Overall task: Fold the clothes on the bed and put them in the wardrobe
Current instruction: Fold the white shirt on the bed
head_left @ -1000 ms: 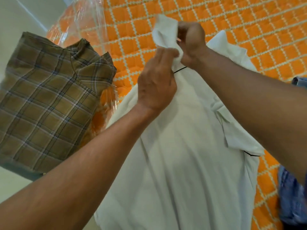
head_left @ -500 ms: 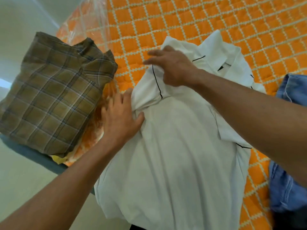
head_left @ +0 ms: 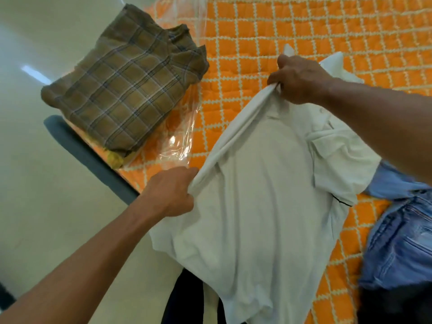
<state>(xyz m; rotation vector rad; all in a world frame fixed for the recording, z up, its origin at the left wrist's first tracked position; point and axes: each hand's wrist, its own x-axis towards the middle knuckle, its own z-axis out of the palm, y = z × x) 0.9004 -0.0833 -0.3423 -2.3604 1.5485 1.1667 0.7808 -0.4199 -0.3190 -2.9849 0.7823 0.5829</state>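
Note:
A white polo shirt (head_left: 264,195) lies on the orange quilted bed (head_left: 280,31), its lower part hanging over the bed's near edge. My left hand (head_left: 170,192) grips the shirt's left folded edge low down. My right hand (head_left: 299,80) grips the same edge higher up, near the collar. The edge is pulled taut between the two hands. A folded brown plaid shirt (head_left: 124,90) sits at the bed's left corner, apart from both hands.
Blue denim jeans (head_left: 402,242) lie at the right edge of the bed. Clear plastic wrap (head_left: 182,146) covers the corner under the plaid shirt. The grey bed edge (head_left: 88,155) borders pale floor (head_left: 35,206) on the left.
Both hands went from pressing flat on the shirt's sleeve to gripping its left edge and stretching it taut. The sleeve is now folded in.

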